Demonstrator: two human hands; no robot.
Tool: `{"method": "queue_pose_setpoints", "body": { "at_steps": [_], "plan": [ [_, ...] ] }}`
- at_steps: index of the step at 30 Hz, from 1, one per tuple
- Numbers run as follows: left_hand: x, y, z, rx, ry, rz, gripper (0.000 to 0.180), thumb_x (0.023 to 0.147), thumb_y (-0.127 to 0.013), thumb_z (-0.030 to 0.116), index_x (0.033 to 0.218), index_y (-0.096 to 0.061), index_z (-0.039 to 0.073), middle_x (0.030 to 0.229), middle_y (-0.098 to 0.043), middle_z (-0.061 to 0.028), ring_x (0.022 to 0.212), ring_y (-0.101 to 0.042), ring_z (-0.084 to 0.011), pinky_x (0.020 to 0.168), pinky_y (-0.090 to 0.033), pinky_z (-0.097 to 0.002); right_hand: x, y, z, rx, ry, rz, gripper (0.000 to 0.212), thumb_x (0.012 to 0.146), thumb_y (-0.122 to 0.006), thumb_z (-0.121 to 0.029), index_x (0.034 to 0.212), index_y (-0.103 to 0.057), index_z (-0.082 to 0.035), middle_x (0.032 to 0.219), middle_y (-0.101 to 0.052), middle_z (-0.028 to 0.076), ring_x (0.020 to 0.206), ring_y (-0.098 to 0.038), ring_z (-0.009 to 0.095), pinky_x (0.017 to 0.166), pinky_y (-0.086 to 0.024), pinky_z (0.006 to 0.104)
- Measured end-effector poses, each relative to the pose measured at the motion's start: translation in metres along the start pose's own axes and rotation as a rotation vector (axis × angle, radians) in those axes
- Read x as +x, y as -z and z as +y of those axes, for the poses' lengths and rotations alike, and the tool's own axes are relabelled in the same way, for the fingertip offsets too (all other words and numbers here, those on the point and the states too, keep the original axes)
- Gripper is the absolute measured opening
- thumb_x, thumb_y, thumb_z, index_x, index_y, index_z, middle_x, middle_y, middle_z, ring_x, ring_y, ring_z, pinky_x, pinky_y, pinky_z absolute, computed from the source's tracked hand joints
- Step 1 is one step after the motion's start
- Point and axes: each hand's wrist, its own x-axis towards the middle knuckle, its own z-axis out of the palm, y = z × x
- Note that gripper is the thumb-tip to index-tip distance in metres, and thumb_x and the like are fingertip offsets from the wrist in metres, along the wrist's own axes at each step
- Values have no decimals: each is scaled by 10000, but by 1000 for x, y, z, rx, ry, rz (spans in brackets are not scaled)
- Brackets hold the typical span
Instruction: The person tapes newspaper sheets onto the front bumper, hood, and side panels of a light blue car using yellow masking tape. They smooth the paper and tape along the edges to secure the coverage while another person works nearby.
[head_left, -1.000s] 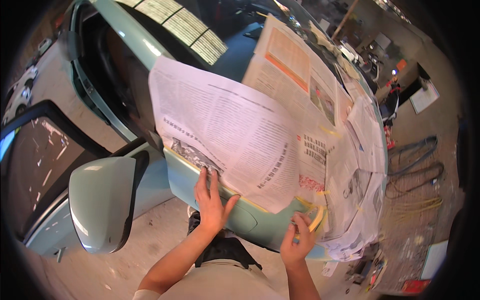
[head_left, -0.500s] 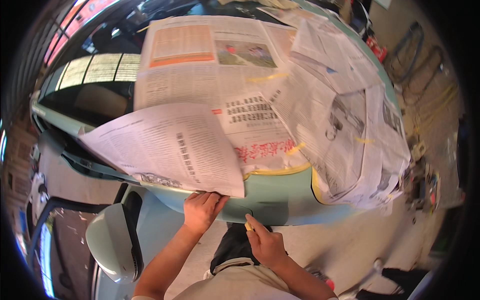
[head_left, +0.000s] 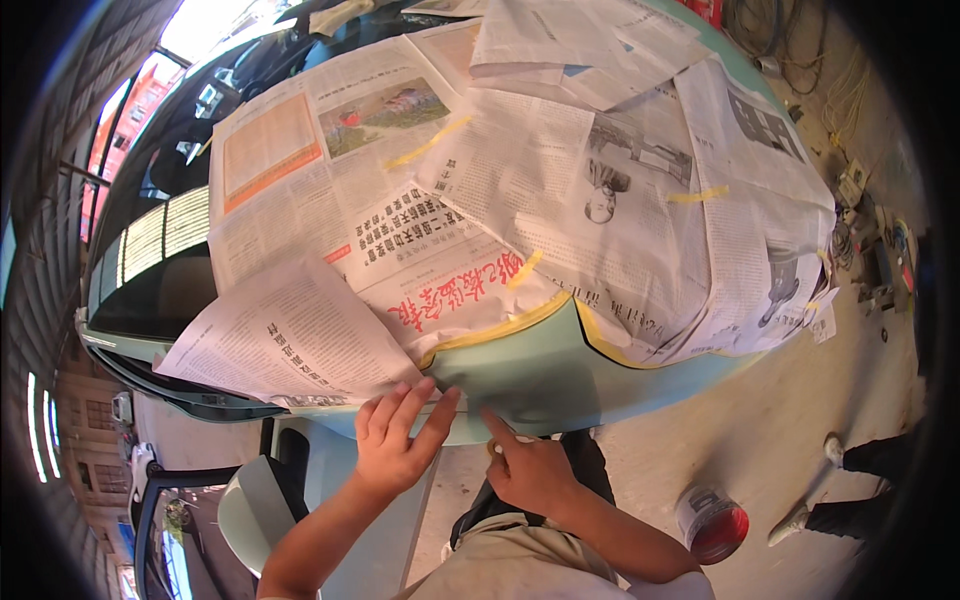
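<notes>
A pale green car panel (head_left: pixel 530 375) lies before me, largely covered by newspaper sheets (head_left: pixel 540 190). Strips of yellow masking tape (head_left: pixel 490 332) follow the papers' curved near edge. At the lower left, one loose newspaper flap (head_left: pixel 285 335) is folded over. My left hand (head_left: pixel 393 445) has its fingers spread, with the tips at the flap's corner and the panel's near edge. To its right, my right hand (head_left: pixel 537 472) grips a small roll of yellow masking tape (head_left: pixel 494 448), mostly hidden by the fingers. Its index finger points toward the panel edge.
The windscreen (head_left: pixel 160 230) shows beyond the paper on the left. An open car door with a wing mirror (head_left: pixel 248 505) stands at the lower left. A bucket with red inside (head_left: pixel 715 525) is on the floor at right, near another person's legs (head_left: pixel 855 485).
My view has turned, and the panel now appears tilted. The left hand has gone from pinching the flap's edge to spread fingers. The right hand keeps the tape roll, close to the panel's edge.
</notes>
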Motion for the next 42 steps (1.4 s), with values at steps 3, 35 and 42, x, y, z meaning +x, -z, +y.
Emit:
{"method": "queue_pose_setpoints", "body": {
  "at_steps": [3,35,42],
  "plan": [
    [13,7,-3,132,-128,-91,191,819,-694,167,1003,-735,198,1201,-657,13,1216,-559,-216,1041,-350,-410,-2,-17,0,-47,-38,-179,775,788,-611,-171,1524,-381,-95,561,-593,93,481,-607,307,515,-536,433],
    [-2,-17,-11,136,-150,-42,167,782,-772,238,927,-689,238,966,-581,49,1191,-518,-250,1031,-243,-497,-4,-89,-16,253,-155,180,806,775,-625,-92,1526,-336,-55,620,-631,54,474,-611,278,490,-529,404],
    [1,-15,-3,152,-154,-58,166,800,-771,261,944,-688,260,974,-566,52,1211,-511,-253,1032,-233,-512,-7,-84,-16,164,-141,177,799,784,-613,-62,1531,-330,-68,670,-655,69,532,-635,280,521,-533,396]
  ]
}}
